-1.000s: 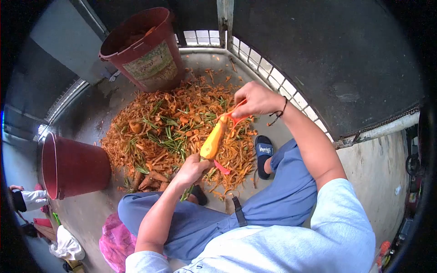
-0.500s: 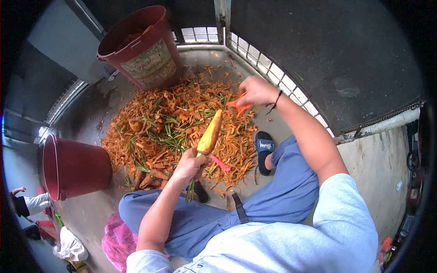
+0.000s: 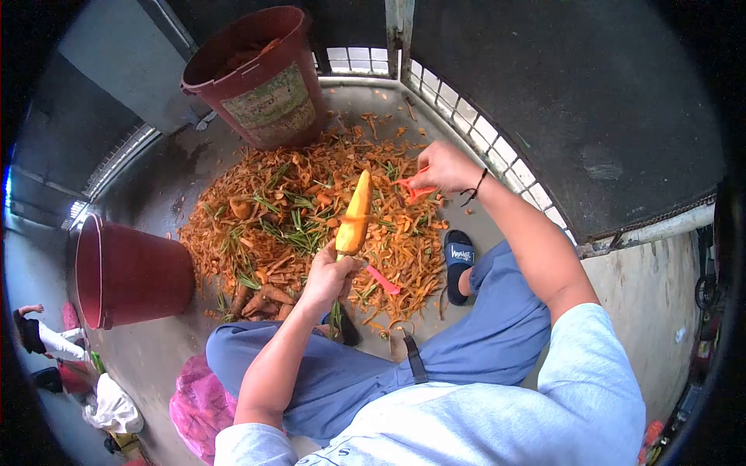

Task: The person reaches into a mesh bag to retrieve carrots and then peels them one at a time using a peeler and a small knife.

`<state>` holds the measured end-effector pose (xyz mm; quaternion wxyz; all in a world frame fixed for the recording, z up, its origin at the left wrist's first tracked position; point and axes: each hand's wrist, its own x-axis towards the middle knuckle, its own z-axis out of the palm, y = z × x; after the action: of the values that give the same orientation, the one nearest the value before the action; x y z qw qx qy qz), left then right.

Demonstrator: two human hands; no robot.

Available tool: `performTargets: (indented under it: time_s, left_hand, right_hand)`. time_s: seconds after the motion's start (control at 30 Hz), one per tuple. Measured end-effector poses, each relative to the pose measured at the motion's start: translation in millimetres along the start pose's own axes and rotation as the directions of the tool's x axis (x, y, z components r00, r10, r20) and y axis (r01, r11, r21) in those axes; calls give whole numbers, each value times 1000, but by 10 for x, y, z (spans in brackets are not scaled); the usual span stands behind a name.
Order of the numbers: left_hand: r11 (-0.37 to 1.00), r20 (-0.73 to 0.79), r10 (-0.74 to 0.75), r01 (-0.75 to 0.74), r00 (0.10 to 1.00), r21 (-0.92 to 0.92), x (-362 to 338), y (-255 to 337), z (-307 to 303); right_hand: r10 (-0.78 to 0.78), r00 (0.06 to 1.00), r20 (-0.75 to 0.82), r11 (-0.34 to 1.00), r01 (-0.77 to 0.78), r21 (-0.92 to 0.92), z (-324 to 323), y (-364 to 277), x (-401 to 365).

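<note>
My left hand [image 3: 329,278] is closed around the leafy end of a mostly peeled yellow-orange carrot [image 3: 355,221], tip pointing up and away from me. A thin strip of peel lies across its side. A knife-like tool with a pinkish-red handle [image 3: 382,279] sticks out from the same hand; its other end is hidden. To the right of the carrot, apart from it, my right hand [image 3: 449,168] grips an orange-red peeler [image 3: 417,186]. Below both hands spreads a wide heap of carrot peelings [image 3: 256,190] mixed with green stem pieces.
An upright red bucket [image 3: 272,109] holding carrots stands behind the heap. Another red bucket [image 3: 136,272] lies on its side at left. Unpeeled carrots [image 3: 266,299] rest at the heap's near edge. A pink bag [image 3: 200,404] sits by my knee. Another person's arm [image 3: 31,309] shows far left.
The carrot has turned in my left hand, so its brown unpeeled patch no longer shows and a peel strip now crosses it. My right hand with the peeler stays to its right.
</note>
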<state>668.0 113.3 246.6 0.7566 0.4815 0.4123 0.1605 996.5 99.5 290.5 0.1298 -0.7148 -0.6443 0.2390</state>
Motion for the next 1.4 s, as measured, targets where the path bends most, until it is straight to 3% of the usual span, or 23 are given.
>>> performTargets:
  time_s: [0.07,0.13,0.2,0.27,0.3,0.37,0.4,0.47,0.53,0.6,0.8,0.87,0.93,1.0,1.07,1.13,1.2,1.27,1.33,1.4]
  left_hand:
    - [999,-8,21,-21,1000,32,-39,103,29]
    - [1000,-18,-22,22,1000,-5,-79,187,57]
    - [997,-30,-74,73,997,-36,-82,178,24]
    - [971,22,-177,178,984,-157,-35,124,-25]
    - [937,71,-224,235,972,-258,-30,140,-24]
    - [922,130,-238,266,963,-282,-41,151,-15]
    - [907,191,-245,295,950,-300,-43,175,4]
    - [910,197,-241,291,950,-294,-90,217,74]
    - [939,243,-236,285,941,-193,-92,168,77]
    - [935,248,-253,302,935,-186,-101,166,106]
    - [945,218,-276,306,936,-116,-172,258,142]
    - [940,200,-293,320,935,-121,-184,218,74]
    - [920,233,-329,366,915,-140,-193,158,-10]
    - [926,250,-296,341,922,-162,-206,167,-18]
    - [926,257,-264,319,930,-202,-210,144,-38]
    - [901,180,-304,344,935,-265,-133,113,-71]
    - [897,196,-315,359,929,-257,-46,8,-173]
    - [782,362,-353,485,863,-393,37,-69,-198]
    - [821,362,-334,457,870,-342,-20,-30,-115]
    - [856,322,-320,418,891,-304,-91,38,-38]
  right_hand:
    - [86,992,-91,985,-71,156,-105,-45,-25]
    - [69,992,-109,973,-43,229,-87,-157,-43]
    - [-2,990,-142,905,63,421,-18,-263,-88]
    - [-57,991,-119,903,102,417,52,-325,-107]
    - [-139,990,-24,917,138,373,48,-419,-146]
    - [-229,967,114,931,183,315,74,-597,-222]
    - [-229,961,157,914,157,375,88,-694,-270]
    - [-368,929,34,863,328,385,205,-736,-290]
    - [-371,929,12,841,330,428,148,-830,-341]
    - [-344,937,65,913,318,256,135,-785,-317]
    - [-332,931,153,836,214,506,20,-568,-195]
    - [-326,942,83,919,295,261,-146,-354,-62]
    - [-162,987,-1,981,161,108,-313,34,79]
    - [102,990,-95,968,-121,-219,-417,441,244]
    - [100,966,-237,993,-113,-40,-384,663,301]
    - [62,971,-229,998,-55,37,-312,401,231]
    - [-161,987,-10,966,160,204,-168,-62,78]
    - [-221,972,80,915,179,362,-21,-519,-136]
    - [-339,941,20,800,277,532,259,-643,-172]
    - [-353,934,44,831,292,472,264,-691,-217]
